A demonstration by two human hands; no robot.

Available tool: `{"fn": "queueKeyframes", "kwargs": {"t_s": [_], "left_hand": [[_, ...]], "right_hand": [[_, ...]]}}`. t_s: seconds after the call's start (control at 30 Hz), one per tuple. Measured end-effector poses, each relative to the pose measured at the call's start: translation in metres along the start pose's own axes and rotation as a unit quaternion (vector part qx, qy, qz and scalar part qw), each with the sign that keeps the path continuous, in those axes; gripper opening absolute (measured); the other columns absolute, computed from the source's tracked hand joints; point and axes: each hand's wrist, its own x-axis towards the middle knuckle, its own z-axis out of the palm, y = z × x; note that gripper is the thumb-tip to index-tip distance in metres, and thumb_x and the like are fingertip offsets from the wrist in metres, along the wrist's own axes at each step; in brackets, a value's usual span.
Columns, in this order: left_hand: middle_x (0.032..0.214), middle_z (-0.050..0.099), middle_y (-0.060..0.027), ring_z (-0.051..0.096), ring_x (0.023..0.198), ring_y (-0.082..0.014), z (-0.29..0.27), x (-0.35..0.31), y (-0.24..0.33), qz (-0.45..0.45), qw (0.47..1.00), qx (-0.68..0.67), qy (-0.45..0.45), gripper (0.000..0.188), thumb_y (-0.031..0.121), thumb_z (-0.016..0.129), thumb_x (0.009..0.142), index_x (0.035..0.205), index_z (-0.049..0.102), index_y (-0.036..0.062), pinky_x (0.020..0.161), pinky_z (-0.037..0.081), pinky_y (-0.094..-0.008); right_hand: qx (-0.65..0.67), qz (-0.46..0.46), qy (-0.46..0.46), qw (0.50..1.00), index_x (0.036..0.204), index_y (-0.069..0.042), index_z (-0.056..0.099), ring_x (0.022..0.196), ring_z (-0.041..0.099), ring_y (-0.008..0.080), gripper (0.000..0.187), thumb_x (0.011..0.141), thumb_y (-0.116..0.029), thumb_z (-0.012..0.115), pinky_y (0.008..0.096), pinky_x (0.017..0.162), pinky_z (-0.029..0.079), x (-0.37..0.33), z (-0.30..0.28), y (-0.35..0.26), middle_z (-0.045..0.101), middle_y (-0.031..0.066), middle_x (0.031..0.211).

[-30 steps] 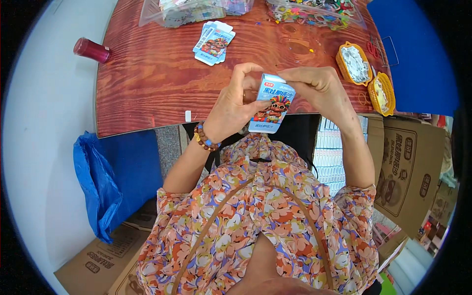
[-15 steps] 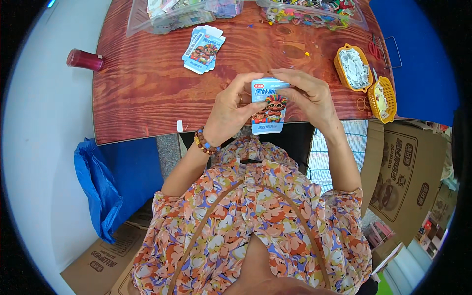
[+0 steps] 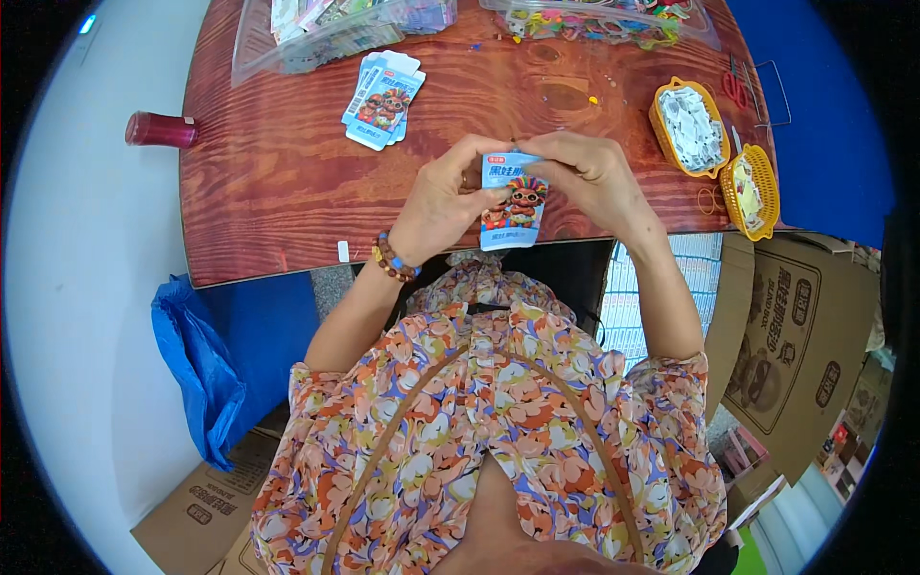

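Observation:
Over the table's near edge I hold a small light-blue cardboard box (image 3: 513, 228) with cartoon figures on its front. My left hand (image 3: 443, 201) grips its left side, the thumb lying across the front. At its upper right corner, my right hand (image 3: 592, 182) pinches with thumb and fingers near the top end. Whether the top flap is tucked in is hidden by the fingers. A stack of several flat blue boxes (image 3: 385, 103) of the same print lies on the table (image 3: 278, 192), ahead and to the left of my hands.
Two clear plastic bins (image 3: 297, 65) of small packets and colourful pieces stand at the far edge. On the right are two yellow baskets (image 3: 752, 196) of small packets, with red-handled scissors (image 3: 734, 88) beyond. A dark red jar (image 3: 158, 129) sits at the left edge; cardboard cartons (image 3: 800, 326) stand lower right.
Both hands and the box have shifted slightly left in the picture, and the right fingers have moved a little at the box's top. The camera view has also shifted a little.

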Motion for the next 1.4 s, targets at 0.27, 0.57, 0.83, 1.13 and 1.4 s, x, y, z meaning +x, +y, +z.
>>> {"fn": "queueKeyframes", "kwargs": {"t_s": [0.27,0.57,0.83,1.13,1.4], "left_hand": [[0.137,0.051,-0.0245,0.056,0.124,-0.0322,-0.025,0.009,-0.026,0.002,0.976,0.153,0.157,0.091,0.019,0.077,0.084,0.154,0.022,0.0015,0.101,0.049,-0.0406],[0.13,0.05,-0.0136,0.058,0.114,-0.0239,-0.034,-0.005,-0.019,0.126,0.924,0.185,0.311,0.086,0.013,0.088,0.071,0.14,0.04,0.0003,0.089,0.054,-0.0358],[0.125,0.055,-0.0109,0.057,0.112,-0.0204,-0.064,-0.023,-0.027,0.059,0.94,0.072,0.329,0.085,0.018,0.091,0.067,0.137,0.045,0.0022,0.088,0.052,-0.0353],[0.132,0.05,-0.0097,0.056,0.112,-0.0182,-0.078,-0.049,-0.039,0.02,0.929,0.214,0.301,0.09,0.005,0.088,0.071,0.144,0.036,0.0026,0.087,0.056,-0.033],[0.123,0.055,-0.012,0.057,0.112,-0.0259,-0.069,-0.037,-0.018,0.005,0.948,0.139,0.287,0.086,0.019,0.09,0.068,0.138,0.044,0.003,0.089,0.05,-0.0385]], "right_hand": [[0.547,0.227,0.184,0.785,0.105,0.0,0.067,0.084,0.069,0.0174,0.018,0.095,-0.013,0.06,0.0301,0.075,0.057,0.012,0.035,0.053,0.069,0.0069,0.095],[0.508,0.333,-0.04,0.793,0.111,-0.001,0.065,0.094,0.069,0.0197,0.022,0.096,-0.012,0.055,0.0342,0.081,0.056,0.072,0.088,0.024,0.069,0.0099,0.106],[-0.378,-0.092,0.075,0.918,0.096,-0.004,0.068,0.087,0.067,0.0351,0.018,0.089,-0.019,0.06,0.0417,0.073,0.052,0.272,0.006,0.018,0.07,0.0192,0.093],[-0.569,-0.157,-0.108,0.8,0.1,-0.006,0.066,0.095,0.069,0.0318,0.023,0.083,-0.021,0.067,0.0492,0.079,0.052,0.326,0.011,0.053,0.072,0.0106,0.097],[-0.458,-0.09,-0.127,0.875,0.097,-0.011,0.067,0.088,0.068,0.0317,0.022,0.082,-0.027,0.072,0.0442,0.073,0.051,0.317,-0.023,0.015,0.071,0.0111,0.088]]}}
